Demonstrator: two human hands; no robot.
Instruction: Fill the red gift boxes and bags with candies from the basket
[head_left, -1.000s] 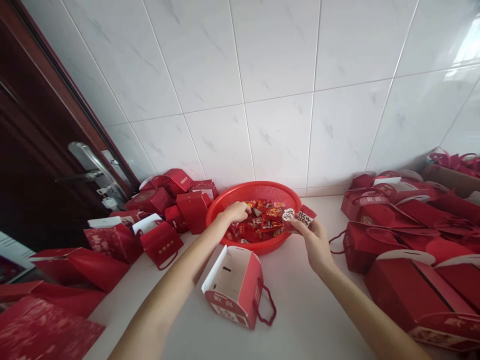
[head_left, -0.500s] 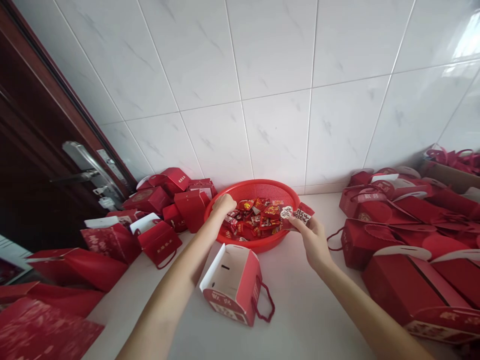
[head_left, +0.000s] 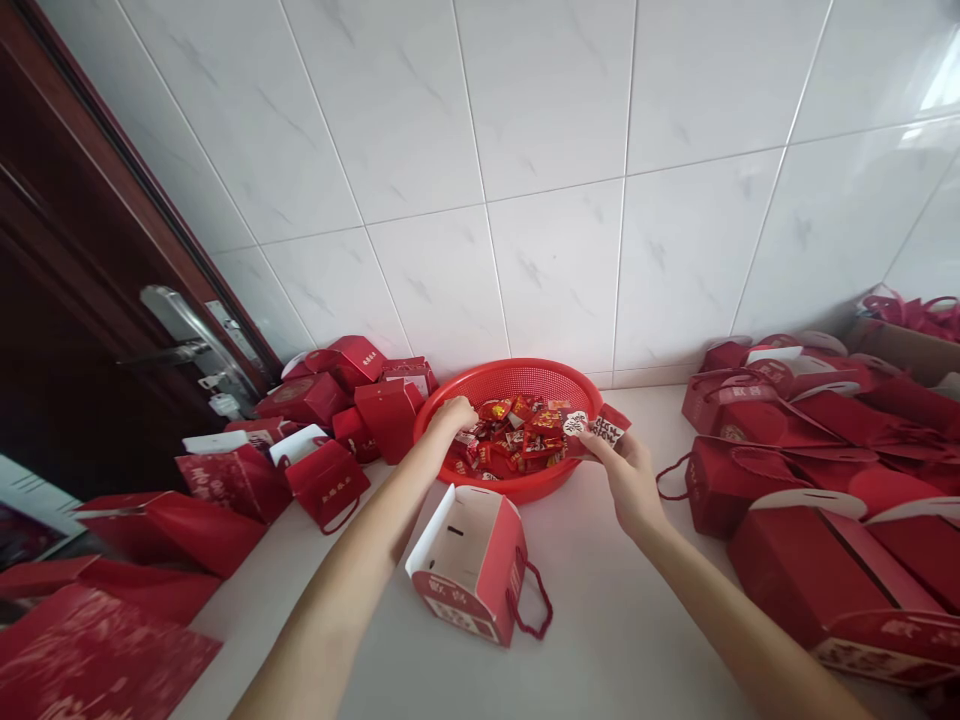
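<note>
A red plastic basket (head_left: 517, 492) holds a heap of wrapped candies (head_left: 517, 430). My left hand (head_left: 453, 413) reaches over its left rim, fingers curled down at the candies. The fingertips are hidden, so what they grip cannot be seen. At the basket's right rim, my right hand (head_left: 628, 474) pinches red candy packets (head_left: 606, 426) with dark lettering on white patches. Between my forearms an open red gift box (head_left: 469, 560) stands on the white table, its pale inside showing and a dark red cord handle (head_left: 541, 610) hanging at its right.
Several red gift boxes (head_left: 322, 475) crowd the left of the table (head_left: 600, 610). More boxes (head_left: 832, 560) fill the right side, with a cardboard carton (head_left: 896, 345) of ribbons behind. A tiled wall (head_left: 555, 250) rises behind the basket; a dark door (head_left: 82, 250) stands at left.
My left hand has shifted slightly and curls a little lower over the candies. My right hand still holds the packets in nearly the same spot. The view has moved a little.
</note>
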